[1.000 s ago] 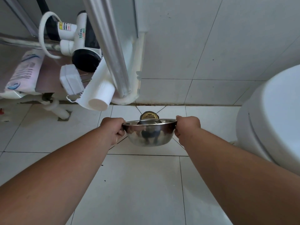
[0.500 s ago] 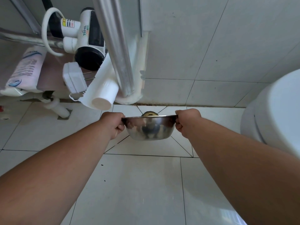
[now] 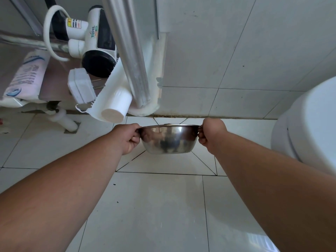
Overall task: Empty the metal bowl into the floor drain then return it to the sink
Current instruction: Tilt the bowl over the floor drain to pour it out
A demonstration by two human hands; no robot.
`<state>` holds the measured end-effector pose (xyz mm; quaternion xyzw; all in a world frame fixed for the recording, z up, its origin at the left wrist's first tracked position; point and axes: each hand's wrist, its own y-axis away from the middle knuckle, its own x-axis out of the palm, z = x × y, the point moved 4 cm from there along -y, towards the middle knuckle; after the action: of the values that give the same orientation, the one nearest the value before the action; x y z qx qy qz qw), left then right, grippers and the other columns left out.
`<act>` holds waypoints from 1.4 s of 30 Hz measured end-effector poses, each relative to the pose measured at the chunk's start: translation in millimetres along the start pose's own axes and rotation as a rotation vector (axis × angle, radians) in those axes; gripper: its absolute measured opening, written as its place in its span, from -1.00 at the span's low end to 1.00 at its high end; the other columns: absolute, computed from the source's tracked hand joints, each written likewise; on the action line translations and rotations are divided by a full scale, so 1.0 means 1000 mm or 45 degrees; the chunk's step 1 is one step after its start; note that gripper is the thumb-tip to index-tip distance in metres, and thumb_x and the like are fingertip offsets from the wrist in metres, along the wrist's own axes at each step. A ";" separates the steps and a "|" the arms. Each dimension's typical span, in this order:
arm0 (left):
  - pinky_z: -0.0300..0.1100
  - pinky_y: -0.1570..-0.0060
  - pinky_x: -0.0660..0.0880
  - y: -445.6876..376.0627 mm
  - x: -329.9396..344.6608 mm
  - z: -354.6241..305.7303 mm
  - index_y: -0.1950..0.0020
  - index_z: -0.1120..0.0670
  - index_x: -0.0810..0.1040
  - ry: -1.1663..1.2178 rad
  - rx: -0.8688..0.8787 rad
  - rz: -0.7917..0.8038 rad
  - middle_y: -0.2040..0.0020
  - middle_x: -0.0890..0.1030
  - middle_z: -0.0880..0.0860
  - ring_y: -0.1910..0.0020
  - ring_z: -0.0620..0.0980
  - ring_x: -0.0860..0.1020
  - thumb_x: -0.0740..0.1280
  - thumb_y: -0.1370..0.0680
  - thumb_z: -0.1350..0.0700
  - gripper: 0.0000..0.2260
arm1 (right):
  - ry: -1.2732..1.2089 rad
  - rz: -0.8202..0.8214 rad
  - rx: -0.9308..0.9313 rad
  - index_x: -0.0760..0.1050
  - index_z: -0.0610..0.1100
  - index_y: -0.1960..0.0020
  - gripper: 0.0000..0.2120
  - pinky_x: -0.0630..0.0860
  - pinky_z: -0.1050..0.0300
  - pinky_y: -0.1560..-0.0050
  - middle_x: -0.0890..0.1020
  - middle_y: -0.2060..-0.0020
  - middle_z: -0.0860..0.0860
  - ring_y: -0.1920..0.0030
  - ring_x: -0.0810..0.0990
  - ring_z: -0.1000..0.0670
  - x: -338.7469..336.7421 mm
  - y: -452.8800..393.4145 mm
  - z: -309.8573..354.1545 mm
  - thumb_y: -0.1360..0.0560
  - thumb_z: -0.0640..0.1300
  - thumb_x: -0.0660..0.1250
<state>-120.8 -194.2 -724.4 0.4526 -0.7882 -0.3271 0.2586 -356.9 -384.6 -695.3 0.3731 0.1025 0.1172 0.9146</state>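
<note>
Both bare arms reach forward and down over a floor of large pale glossy tiles with thin dark grout lines; a few small dark specks lie on the tile near the left forearm. Just under the bowl the grout lines run diagonally and draw in toward one spot by the wall.

The bowl is held level in the air above that spot, close to the foot of the wall. The left hand is curled tight on its left rim and the right hand is curled tight on its right rim, fingers folded under the lip on both sides. Its shiny side mirrors the room, and only the rim edge shows, so what is inside cannot be told. The drain is hidden behind the bowl.

The wall is the same pale tile, with a grimy dark line where it meets the floor. A metal post comes down at a slant to the floor near the corner, its foot set in a lump of white sealant. Left of it a white and black heater unit hangs with a white hose looped beside it, a white plug below it, and a roll of white paper with a torn loose end. Further left lies a pale pink packet, and a white pipe goes down into the floor. At the right edge bulges the white toilet, close beside the right forearm
</note>
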 end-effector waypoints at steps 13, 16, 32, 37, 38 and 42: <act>-0.35 0.73 0.09 -0.005 -0.003 -0.007 0.26 0.07 0.30 -0.013 -0.173 0.057 0.55 0.27 -0.05 0.68 -0.17 0.19 0.17 -0.68 0.34 -0.66 | 0.184 0.154 -0.288 0.49 -0.18 0.16 -0.85 0.40 0.13 0.40 0.51 0.36 -0.05 0.45 0.46 -0.01 0.011 -0.001 0.005 -0.57 -0.26 0.25; -0.36 0.73 0.08 -0.004 -0.002 -0.011 0.28 0.06 0.31 -0.029 -0.204 0.058 0.57 0.27 -0.06 0.70 -0.18 0.20 0.14 -0.66 0.35 -0.65 | 0.137 0.112 -0.333 0.51 -0.19 0.24 -0.78 0.36 0.11 0.41 0.50 0.41 -0.07 0.49 0.41 -0.04 0.012 0.000 0.006 -0.54 -0.31 0.19; -0.42 0.69 0.13 0.001 0.008 -0.032 0.26 0.01 0.35 0.081 -0.229 0.143 0.54 0.32 -0.08 0.67 -0.21 0.26 0.28 -0.73 0.20 -0.64 | 0.194 0.038 -0.423 0.59 -0.19 0.22 -0.77 0.38 0.00 0.27 0.51 0.49 -0.03 0.47 0.39 -0.07 0.015 0.004 0.017 -0.46 -0.30 0.17; -0.40 0.69 0.13 0.002 0.008 -0.031 0.24 0.01 0.39 0.057 -0.165 0.120 0.51 0.35 -0.07 0.65 -0.21 0.26 0.30 -0.70 0.21 -0.68 | 0.222 0.016 -0.434 0.59 -0.19 0.23 -0.77 0.38 0.09 0.37 0.51 0.57 0.05 0.63 0.42 0.06 0.013 0.008 0.016 -0.48 -0.28 0.18; -0.39 0.68 0.13 0.001 0.008 -0.030 0.24 0.01 0.38 0.035 -0.135 0.116 0.51 0.35 -0.08 0.65 -0.21 0.25 0.29 -0.68 0.23 -0.69 | 0.233 0.006 -0.433 0.57 -0.20 0.23 -0.77 0.40 0.09 0.36 0.52 0.54 0.02 0.62 0.45 0.05 0.012 0.008 0.015 -0.49 -0.26 0.17; -0.36 0.69 0.10 0.000 0.005 -0.024 0.22 0.04 0.32 -0.012 -0.068 0.120 0.53 0.33 -0.06 0.65 -0.19 0.23 0.18 -0.66 0.32 -0.70 | 0.304 -0.070 -0.463 0.52 -0.41 0.10 -0.67 0.40 -0.04 0.19 0.53 0.30 -0.17 0.31 0.51 -0.13 0.010 0.008 0.013 -0.47 -0.15 0.13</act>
<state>-106.5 -205.6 -708.2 0.4062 -0.8009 -0.3377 0.2820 -344.8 -385.1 -681.3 0.1824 0.1972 0.1523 0.9511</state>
